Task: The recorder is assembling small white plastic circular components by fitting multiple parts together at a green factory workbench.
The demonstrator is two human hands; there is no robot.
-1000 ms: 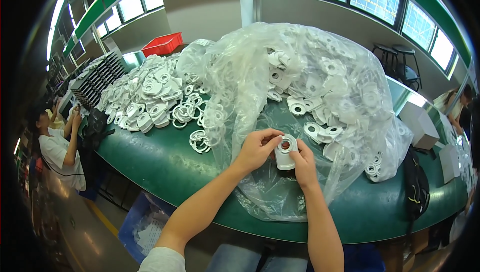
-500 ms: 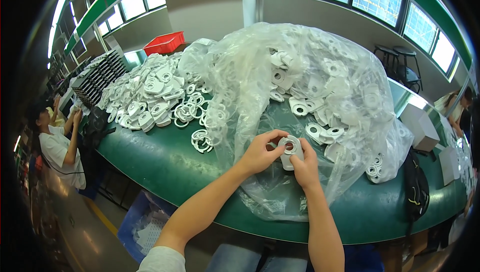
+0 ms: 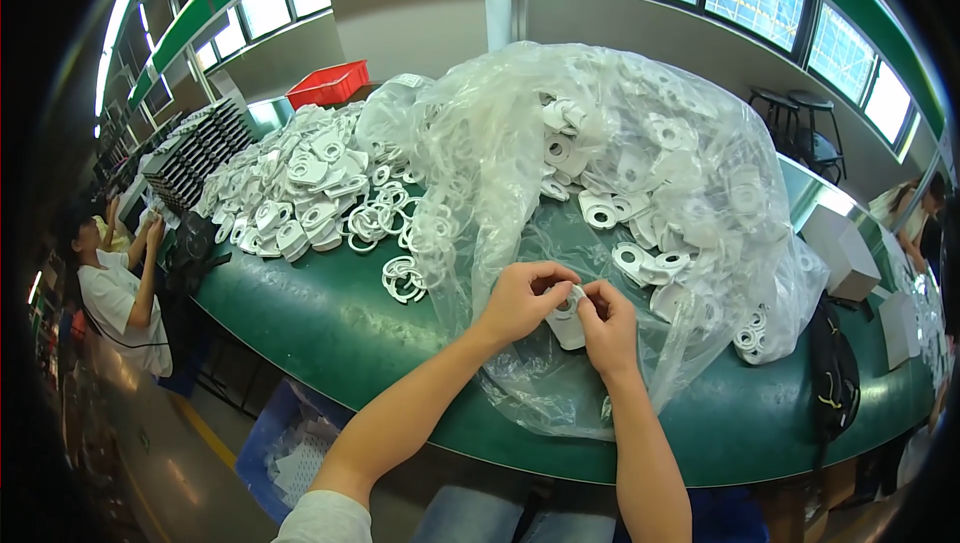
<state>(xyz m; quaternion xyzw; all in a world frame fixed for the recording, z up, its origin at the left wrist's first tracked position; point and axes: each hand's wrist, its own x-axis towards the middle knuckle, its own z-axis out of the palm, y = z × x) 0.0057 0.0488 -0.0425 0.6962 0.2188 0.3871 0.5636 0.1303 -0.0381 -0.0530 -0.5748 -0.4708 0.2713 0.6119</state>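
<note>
Over the green table (image 3: 300, 313), both of my hands are closed on one white plastic part with a round hole (image 3: 568, 332). My left hand (image 3: 518, 303) pinches its upper end from the left. From the other side my right hand (image 3: 609, 328) grips the same end, its thumb and fingertips close to the left ones. Fingers cover most of the hole; the flat lower end shows below them. Just beyond lies a large clear plastic bag (image 3: 480, 133) with many similar white parts (image 3: 600, 213). Loose white rings (image 3: 404, 280) lie left of the bag.
A heap of white parts (image 3: 300, 178) spreads at the back left, near a red bin (image 3: 330, 84) and stacked black trays (image 3: 200, 158). White boxes (image 3: 840, 253) and a black bag (image 3: 832, 373) are at the right. A blue bin (image 3: 258, 458) stands below the table edge. Another person (image 3: 125, 303) sits far left.
The white part has tilted and dropped slightly between my hands. My right fingers and thumb have shifted onto its ring end, covering the hole that showed before.
</note>
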